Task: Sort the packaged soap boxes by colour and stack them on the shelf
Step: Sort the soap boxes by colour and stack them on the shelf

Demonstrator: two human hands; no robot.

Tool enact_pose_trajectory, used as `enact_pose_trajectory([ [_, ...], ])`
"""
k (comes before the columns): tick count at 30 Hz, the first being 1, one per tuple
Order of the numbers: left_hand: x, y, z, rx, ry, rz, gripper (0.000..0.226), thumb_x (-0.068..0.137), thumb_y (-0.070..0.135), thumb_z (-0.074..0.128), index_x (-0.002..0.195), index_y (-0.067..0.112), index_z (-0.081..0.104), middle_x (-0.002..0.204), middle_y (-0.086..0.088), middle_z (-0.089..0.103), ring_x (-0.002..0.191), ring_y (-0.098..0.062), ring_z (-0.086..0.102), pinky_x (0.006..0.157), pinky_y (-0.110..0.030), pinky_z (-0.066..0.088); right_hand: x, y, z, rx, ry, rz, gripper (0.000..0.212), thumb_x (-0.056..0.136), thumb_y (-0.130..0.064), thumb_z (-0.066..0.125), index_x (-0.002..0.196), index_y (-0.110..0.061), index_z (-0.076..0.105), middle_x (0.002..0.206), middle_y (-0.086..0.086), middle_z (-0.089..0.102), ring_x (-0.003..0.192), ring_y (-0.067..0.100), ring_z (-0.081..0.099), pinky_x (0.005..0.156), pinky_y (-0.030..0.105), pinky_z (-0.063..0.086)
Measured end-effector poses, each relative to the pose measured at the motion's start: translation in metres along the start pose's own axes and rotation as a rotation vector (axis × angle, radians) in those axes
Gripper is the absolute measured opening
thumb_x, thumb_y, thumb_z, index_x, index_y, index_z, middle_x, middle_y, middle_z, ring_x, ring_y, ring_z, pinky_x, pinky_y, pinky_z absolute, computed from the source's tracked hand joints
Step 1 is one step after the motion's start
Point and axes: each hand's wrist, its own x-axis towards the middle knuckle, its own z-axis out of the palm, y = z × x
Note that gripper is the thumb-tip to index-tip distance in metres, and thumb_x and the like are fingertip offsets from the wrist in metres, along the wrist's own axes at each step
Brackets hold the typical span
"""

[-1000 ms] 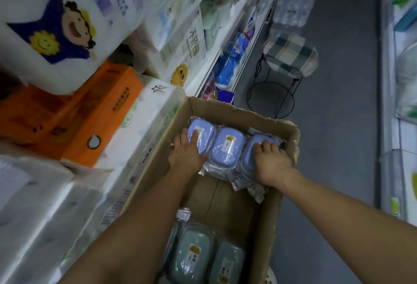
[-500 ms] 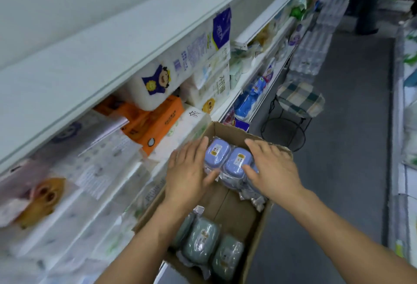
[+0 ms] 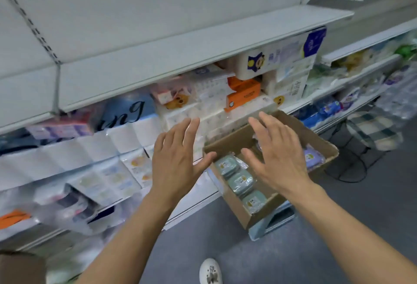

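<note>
A brown cardboard box (image 3: 325, 141) stands on a pale blue stool beside the shelving. Three green wrapped soap boxes (image 3: 240, 181) lie in a row at its near end. Purple soap boxes (image 3: 312, 158) lie at its far end, mostly hidden behind my right hand. My left hand (image 3: 178, 159) hovers in the air left of the box, fingers spread and empty. My right hand (image 3: 275, 155) hovers above the box with straight fingers, also empty. A bare white shelf (image 3: 180, 58) runs across the upper part of the view.
Below the bare shelf, packs of tissue and paper rolls (image 3: 126, 137) fill the lower shelves, with an orange tissue box (image 3: 243, 94) among them. A checked-cushion stool (image 3: 372, 132) stands on the grey floor at right. My white shoe (image 3: 211, 271) shows below.
Both hands have lifted off the purple soap boxes and now hover empty above the carton. My view has swung up and left, bringing the bare white shelf into sight.
</note>
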Motion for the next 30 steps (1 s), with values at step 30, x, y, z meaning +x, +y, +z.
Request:
enact_pose_trajectory([
  [30,-0.488,-0.459,-0.198,0.069,-0.323,-0.756,0.075,0.089,0.070,0.031,0.149,0.024,0.034,0.150,-0.001,0.043,0.133,-0.024,0.045,0.107,-0.045,0.039,-0.122,-0.621,0.146,0.279,-0.523,-0.445,0.068,0.093,-0.044,0.052,0.152,-0.023,0.026,0.144,0.002,0.046,0.125,0.026,0.048,0.087,0.040,0.046],
])
